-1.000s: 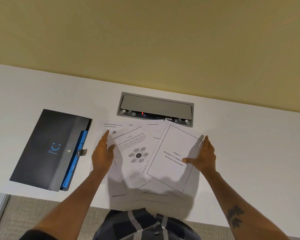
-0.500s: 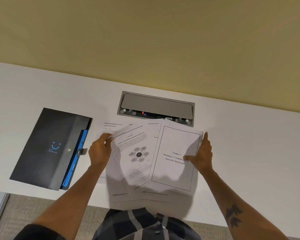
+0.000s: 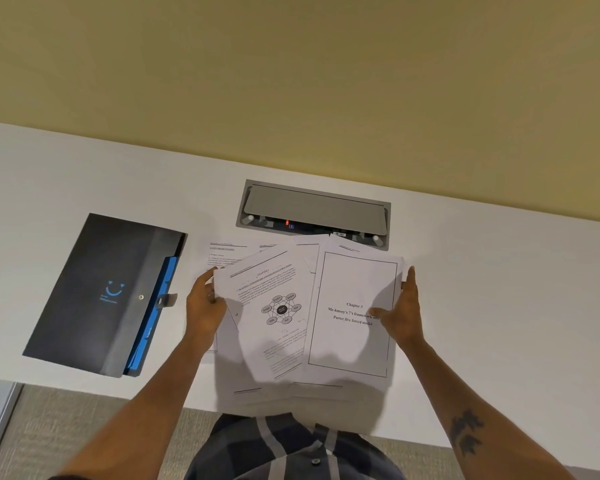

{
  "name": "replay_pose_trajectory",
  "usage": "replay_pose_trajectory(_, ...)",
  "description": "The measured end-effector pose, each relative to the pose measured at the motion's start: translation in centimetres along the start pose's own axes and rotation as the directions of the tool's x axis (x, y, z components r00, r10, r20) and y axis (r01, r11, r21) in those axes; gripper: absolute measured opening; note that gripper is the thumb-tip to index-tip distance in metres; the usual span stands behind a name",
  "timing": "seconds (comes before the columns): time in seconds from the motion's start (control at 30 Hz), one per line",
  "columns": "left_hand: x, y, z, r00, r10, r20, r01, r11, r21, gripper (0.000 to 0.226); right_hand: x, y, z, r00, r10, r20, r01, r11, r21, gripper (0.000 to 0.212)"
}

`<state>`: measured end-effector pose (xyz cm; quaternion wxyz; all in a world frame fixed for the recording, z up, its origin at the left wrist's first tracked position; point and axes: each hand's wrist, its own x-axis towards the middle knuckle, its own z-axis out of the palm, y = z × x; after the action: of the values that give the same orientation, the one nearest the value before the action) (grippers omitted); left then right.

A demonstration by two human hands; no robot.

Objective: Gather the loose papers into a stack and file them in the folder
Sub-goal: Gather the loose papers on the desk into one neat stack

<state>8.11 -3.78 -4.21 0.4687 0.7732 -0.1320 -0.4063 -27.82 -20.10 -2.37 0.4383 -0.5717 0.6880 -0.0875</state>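
Note:
Several printed white papers [image 3: 278,327] lie fanned and overlapping on the white table [image 3: 499,289] in front of me. The topmost right sheet [image 3: 354,341] is a bordered title page; beside it is a sheet with a round diagram. My left hand [image 3: 205,306] grips the left edge of the diagram sheet, fingers curled on it. My right hand [image 3: 400,313] presses the title page's right edge, thumb lying on the page. A dark grey folder [image 3: 97,292] with a blue inner pocket and a snap tab lies closed to the left, apart from the papers.
A grey cable hatch [image 3: 314,211] is set into the table just beyond the papers. A yellow wall rises behind the table. The table's near edge runs under the papers' lower ends, with carpet below.
Both hands have pushed the sheets closer together; the title page has turned more upright and the fan is narrower. The left hand has shifted from lying flat to gripping the sheet edge.

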Motion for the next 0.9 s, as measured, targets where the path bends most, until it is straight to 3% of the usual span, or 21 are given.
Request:
replay_pose_trajectory(0.13, 0.1, -0.2, -0.3, 0.998, 0.022, 0.054, -0.022, 1.000, -0.006, 0.057, -0.2, 0.1, 0.0, 1.000, -0.007, -0.008, 0.007, 1.000, -0.014, 0.140)
replay_pose_trajectory(0.3, -0.1, -0.3, -0.1, 0.999, 0.041, 0.025, -0.043, 0.997, 0.061, 0.076, -0.6, 0.0, 0.0, 0.996, 0.012, -0.091, -0.005, 0.997, 0.076, 0.124)
replay_pose_trajectory(0.43, -0.7, 0.0, 1.4, 0.979, 0.133, -0.155, -0.068, 0.928, 0.367, 0.078, -0.9, -0.2, 0.1, 0.984, 0.060, -0.166, -0.032, 0.986, 0.166, 0.102)
replay_pose_trajectory(0.5, -1.4, 0.2, 2.4, 0.964, 0.179, -0.198, -0.069, 0.884, 0.463, 0.065, -1.1, -0.3, 0.3, 0.985, 0.078, -0.155, -0.043, 0.975, 0.219, 0.086)
replay_pose_trajectory(0.63, -2.9, -0.5, 3.2, 0.991, 0.132, 0.000, -0.130, 0.979, 0.159, 0.023, -1.5, -0.7, 1.1, 0.993, 0.075, -0.089, -0.047, 0.959, 0.279, 0.048)
replay_pose_trajectory(0.77, -3.8, -0.8, 3.6, 0.996, -0.034, 0.083, 0.042, 0.995, -0.092, 0.049, -2.3, -2.3, 3.0, 0.998, 0.046, -0.043, -0.030, 0.945, 0.327, 0.031)
replay_pose_trajectory(0.9, -4.3, -0.5, 4.2, 0.995, -0.036, 0.092, 0.041, 0.998, -0.046, 0.039, -2.9, -4.8, 5.5, 0.999, 0.037, -0.009, -0.031, 0.924, 0.382, 0.030)
